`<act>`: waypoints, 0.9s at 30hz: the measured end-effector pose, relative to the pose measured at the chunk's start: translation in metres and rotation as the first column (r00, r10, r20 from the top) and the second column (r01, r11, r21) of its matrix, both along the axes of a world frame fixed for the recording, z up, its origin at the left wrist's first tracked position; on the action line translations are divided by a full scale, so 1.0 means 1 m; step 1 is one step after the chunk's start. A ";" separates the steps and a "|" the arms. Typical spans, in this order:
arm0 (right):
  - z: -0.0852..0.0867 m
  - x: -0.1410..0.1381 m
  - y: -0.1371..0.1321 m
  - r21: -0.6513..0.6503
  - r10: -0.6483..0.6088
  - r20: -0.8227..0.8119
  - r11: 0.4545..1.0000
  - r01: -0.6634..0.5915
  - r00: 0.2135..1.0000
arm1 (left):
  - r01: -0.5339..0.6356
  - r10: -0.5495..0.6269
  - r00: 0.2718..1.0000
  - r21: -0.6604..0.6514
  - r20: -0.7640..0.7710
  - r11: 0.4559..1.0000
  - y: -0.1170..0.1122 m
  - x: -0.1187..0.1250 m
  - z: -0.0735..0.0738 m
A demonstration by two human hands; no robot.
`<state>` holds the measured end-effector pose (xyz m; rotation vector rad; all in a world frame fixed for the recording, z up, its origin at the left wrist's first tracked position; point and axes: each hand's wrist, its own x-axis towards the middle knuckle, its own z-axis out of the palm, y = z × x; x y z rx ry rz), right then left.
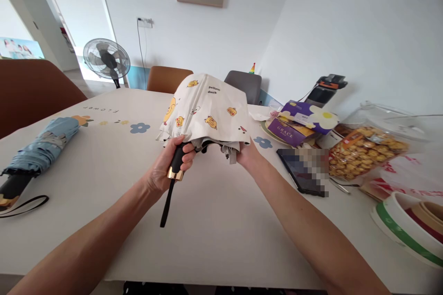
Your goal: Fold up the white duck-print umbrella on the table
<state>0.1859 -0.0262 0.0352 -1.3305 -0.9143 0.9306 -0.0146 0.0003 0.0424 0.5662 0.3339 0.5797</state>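
A white folding umbrella with yellow duck prints is held up over the table, its canopy loose and partly gathered. My left hand is wrapped round its black handle, which has a gold end and a black wrist strap hanging down. My right hand is at the canopy's right lower edge; its fingers are hidden beneath the fabric. A second umbrella, light blue and folded up, lies on the left of the table with its black handle toward me.
On the white table, the right side bears a phone, a purple tissue box, a clear jar of snacks and tape rolls. Chairs and a fan stand beyond the table.
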 end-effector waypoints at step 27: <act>-0.014 -0.064 -0.035 -0.150 0.224 -0.631 0.904 -0.400 0.743 | 0.003 0.041 0.931 0.121 -0.362 0.993 -0.007 0.018 -0.041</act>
